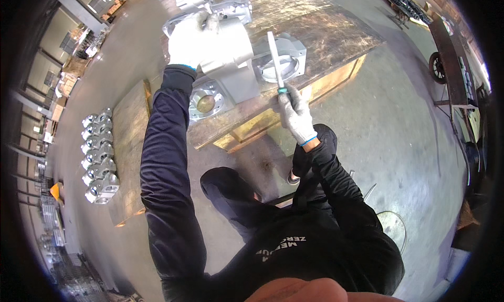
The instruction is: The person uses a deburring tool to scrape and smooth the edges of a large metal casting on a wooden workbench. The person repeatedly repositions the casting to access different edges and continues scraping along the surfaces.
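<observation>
My right hand (296, 115), in a white knitted glove with a blue cuff edge, is closed round the green handle of a file (275, 58). Its long pale blade points up and away, over the workbench. On the left, my other gloved hand (186, 42) grips the upper side of a big silver metal casting (244, 81); glare washes out much of this glove and the casting's top. A flanged casting with a round opening (214, 100) sits just in front of it. To the right, behind the file, lies another open-ringed casting (290, 58).
More silver castings (233, 9) crowd the far side of the worn wooden bench (320, 18). At left, a row of castings (98, 157) stands beside a low wooden board (128, 155). A wheeled cart (446, 66) is at far right. A hose (401, 223) curves over the floor.
</observation>
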The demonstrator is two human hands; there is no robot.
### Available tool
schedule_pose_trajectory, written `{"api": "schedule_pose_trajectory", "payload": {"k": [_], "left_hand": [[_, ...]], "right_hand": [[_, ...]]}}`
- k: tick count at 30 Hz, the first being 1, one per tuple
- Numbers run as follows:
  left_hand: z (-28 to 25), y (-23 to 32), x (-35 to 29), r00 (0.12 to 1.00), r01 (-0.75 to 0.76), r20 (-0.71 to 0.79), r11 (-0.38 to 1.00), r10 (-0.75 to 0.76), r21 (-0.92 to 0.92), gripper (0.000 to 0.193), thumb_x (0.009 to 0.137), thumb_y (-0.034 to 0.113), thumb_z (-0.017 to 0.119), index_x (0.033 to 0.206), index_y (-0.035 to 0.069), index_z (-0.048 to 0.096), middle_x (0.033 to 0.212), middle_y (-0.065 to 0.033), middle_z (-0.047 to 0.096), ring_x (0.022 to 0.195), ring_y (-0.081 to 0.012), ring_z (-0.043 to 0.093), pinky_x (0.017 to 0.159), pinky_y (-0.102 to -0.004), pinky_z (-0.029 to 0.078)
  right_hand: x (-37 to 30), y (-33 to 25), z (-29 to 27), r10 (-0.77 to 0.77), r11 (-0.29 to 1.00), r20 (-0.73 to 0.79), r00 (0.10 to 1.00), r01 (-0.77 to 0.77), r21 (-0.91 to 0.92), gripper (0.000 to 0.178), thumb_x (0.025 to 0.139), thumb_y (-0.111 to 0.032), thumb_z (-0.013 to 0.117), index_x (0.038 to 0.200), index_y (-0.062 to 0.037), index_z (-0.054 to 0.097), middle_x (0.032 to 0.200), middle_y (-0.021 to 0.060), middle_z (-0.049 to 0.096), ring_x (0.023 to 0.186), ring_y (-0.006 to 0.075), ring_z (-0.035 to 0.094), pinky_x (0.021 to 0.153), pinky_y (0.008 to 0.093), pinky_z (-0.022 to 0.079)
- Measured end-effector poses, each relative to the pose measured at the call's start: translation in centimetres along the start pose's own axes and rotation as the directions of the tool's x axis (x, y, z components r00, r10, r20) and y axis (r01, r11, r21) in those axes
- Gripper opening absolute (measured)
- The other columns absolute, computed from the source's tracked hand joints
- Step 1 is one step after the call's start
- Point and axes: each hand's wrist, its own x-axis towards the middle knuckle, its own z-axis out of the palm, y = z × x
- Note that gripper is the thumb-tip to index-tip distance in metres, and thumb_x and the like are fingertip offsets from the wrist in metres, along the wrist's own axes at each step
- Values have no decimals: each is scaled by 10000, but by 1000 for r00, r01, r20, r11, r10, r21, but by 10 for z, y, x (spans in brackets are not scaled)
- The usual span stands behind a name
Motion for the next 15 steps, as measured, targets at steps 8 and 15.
{"api": "schedule_pose_trajectory", "payload": {"k": [8,15], "left_hand": [[6,-10,-4,987,-139,-79,989,142,43,467,1025,429,627,1184,13,767,1092,-215,765,1053,-396,729,927,-448,563],[13,-11,-2,988,-117,-102,993,114,-23,467,1031,438,616,1207,33,767,1117,-214,768,1073,-391,733,935,-440,564]], "right_hand": [[-34,-40,14,-167,687,130,977,210,-695,619,1037,-69,557,1640,-109,424,1098,236,716,878,335,751,801,419,598],[11,-50,61,-438,303,227,870,380,-874,792,910,-99,649,1657,-134,389,994,235,673,767,401,714,701,478,599]]}}
